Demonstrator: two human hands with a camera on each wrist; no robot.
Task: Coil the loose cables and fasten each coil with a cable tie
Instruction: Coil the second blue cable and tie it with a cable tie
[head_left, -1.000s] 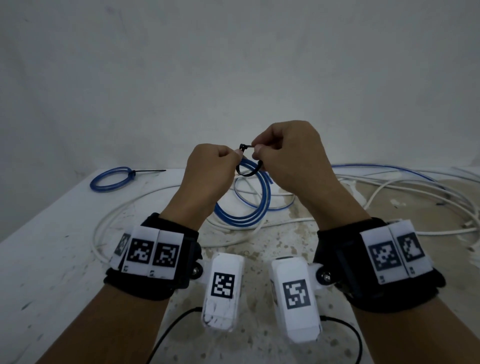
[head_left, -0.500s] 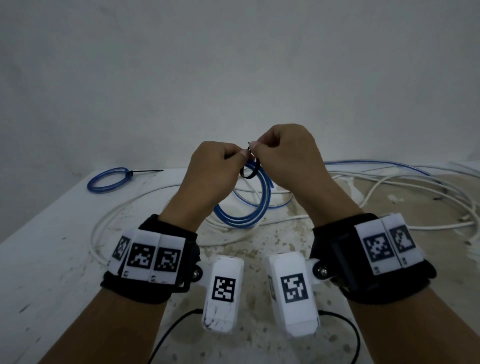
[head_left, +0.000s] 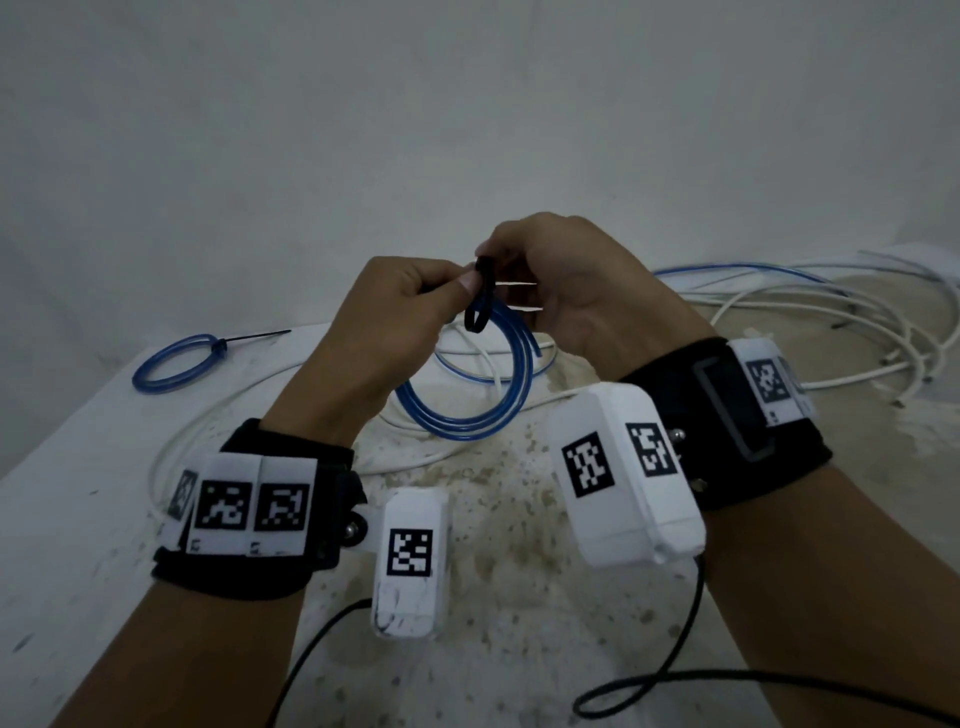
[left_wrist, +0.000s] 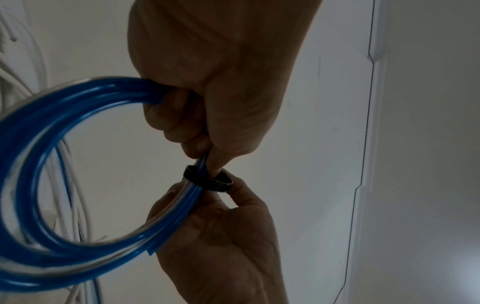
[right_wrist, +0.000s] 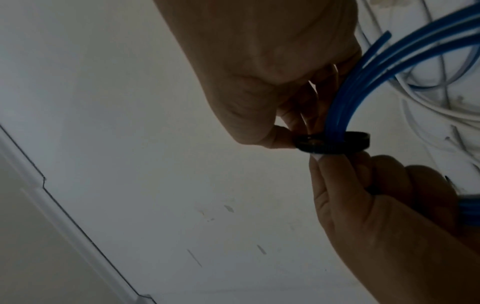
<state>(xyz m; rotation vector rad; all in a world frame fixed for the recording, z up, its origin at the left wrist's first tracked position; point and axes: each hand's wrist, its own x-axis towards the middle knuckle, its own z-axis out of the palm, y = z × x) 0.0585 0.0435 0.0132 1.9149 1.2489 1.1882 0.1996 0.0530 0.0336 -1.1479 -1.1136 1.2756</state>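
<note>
Your left hand (head_left: 384, 317) pinches the blue tubing coil (head_left: 470, 402) bunched while your right hand (head_left: 566, 291) pinches the black cable tie (head_left: 479, 301) looped around it, ready for cinching

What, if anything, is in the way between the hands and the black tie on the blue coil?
Nothing visible. The black cable tie already loops around the blue coil, the left hand grips the coil beside it, and the right hand pinches the tie directly.
</note>
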